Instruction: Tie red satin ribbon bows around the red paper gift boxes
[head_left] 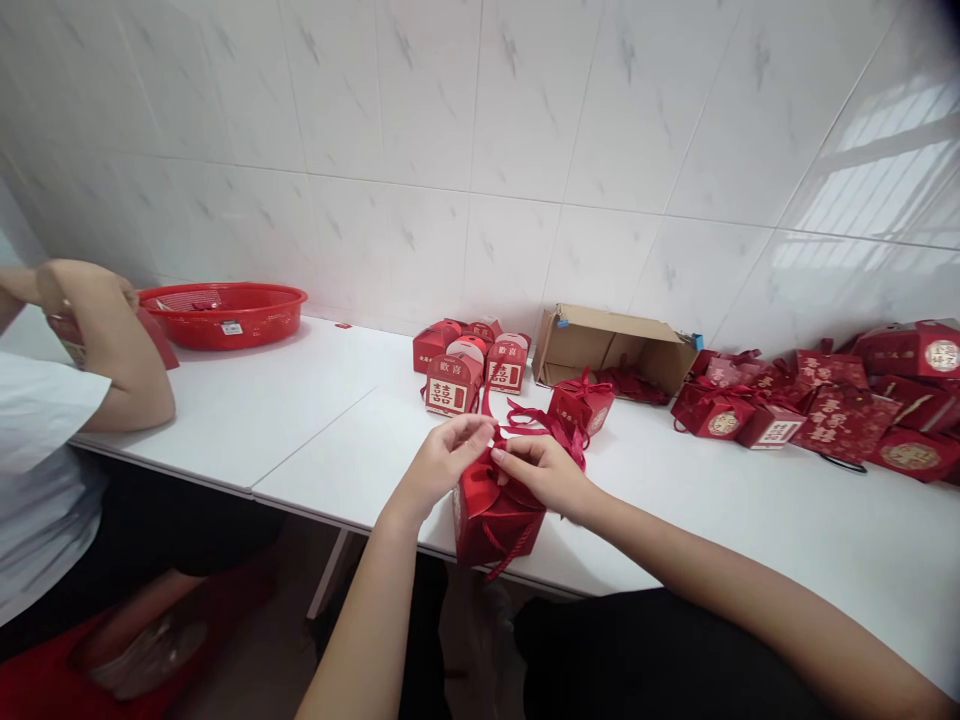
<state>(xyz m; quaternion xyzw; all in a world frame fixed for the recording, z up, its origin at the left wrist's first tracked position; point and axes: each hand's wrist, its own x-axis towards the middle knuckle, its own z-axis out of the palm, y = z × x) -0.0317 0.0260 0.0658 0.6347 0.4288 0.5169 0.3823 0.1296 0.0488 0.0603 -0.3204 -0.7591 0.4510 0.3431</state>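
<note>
Close to the table's front edge stands a red gift box (497,520) with a twisted cord on its side. Above its top, my left hand (450,455) and my right hand (541,470) come together, fingertips pinched on a red ribbon (499,438). The ribbon's exact path between the fingers is hidden. Just behind my right hand sits another red box (585,400) tied with a bow, with loose ribbon lying beside it. Several small red boxes (455,382) with rounded tops and a printed character are grouped behind my left hand.
An open cardboard box (615,335) with red items inside lies by the wall. Many red boxes and bags (847,415) are piled at the right. A red plastic basin (247,315) stands at the left, near another person's arm (127,350).
</note>
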